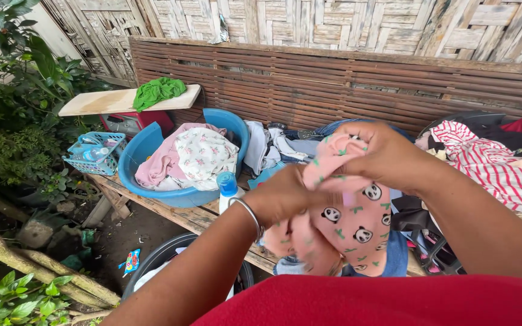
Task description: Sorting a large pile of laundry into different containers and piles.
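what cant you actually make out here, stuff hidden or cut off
Head view only:
- Pink panda cloth: bunched in the left hand and right hand, so its full shape is hidden.
- Dark tub below the bench: contents mostly hidden by the left forearm.
- Blue basin: lower laundry buried under the top pieces.
- Blue-capped bottle: body partly hidden behind the left wrist.
- Striped garment: cut off by the right edge.

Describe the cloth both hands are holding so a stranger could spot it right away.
Start at the wooden bench piled with laundry and the blue basin. In front of it, the left hand and right hand grip a pink cloth. Unlike the flowered and striped clothes nearby, it is printed with small panda faces and green sprigs.
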